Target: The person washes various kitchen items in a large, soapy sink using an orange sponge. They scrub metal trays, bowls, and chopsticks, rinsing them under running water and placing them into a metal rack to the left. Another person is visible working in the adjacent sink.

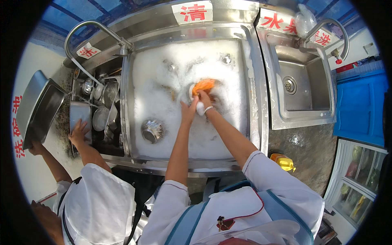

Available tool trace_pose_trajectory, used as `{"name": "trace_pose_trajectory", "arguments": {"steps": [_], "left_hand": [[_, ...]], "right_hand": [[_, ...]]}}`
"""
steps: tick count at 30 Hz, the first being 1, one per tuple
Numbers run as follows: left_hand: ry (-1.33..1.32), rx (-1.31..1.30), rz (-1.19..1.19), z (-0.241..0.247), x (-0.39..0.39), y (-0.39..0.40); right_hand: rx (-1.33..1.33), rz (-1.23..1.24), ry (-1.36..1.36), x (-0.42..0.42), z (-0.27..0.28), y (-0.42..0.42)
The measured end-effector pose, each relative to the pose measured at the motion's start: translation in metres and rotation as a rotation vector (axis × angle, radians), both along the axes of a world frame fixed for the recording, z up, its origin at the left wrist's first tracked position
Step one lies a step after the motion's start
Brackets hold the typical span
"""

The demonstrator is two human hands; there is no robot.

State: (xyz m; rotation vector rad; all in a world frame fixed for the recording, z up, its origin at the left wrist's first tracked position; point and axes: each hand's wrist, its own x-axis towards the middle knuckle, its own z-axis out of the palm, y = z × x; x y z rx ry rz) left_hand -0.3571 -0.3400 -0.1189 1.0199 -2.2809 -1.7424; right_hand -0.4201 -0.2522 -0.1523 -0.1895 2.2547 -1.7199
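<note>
Both my hands are together over the foamy water of a large stainless steel sink [248, 92]. My right hand [204, 98] grips a bunched orange cloth [204, 84], with suds clinging below it. Touching the lower end of the cloth is the thumb of my left hand [189, 109]. Its other fingers reach into the foam, and whether they hold something under it is hidden. A fluted metal bowl [152, 131] sits tilted in the suds, left of my forearms. Darker shapes show through the foam beside my hands, too blurred to name.
At left, a co-worker's hands hold a metal pan [46, 107] and touch another metal container [80, 114] in a sink of dishes under a running faucet [98, 24]. A smaller sink [306, 88] stands right. A yellow jug [284, 163] is on the floor.
</note>
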Motion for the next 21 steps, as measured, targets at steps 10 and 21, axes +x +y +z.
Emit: {"name": "trace_pose_trajectory", "arguments": {"steps": [10, 21], "left_hand": [[0.024, -0.121, -0.029, 0.028, 0.012, 0.03], [-0.032, 0.245, -0.127, 0.05, 0.02, 0.031]], "right_hand": [[0.361, 0.286, 0.286, 0.011, 0.031, 0.018], [0.709, 0.13, 0.102, 0.018, 0.067, 0.051]]}}
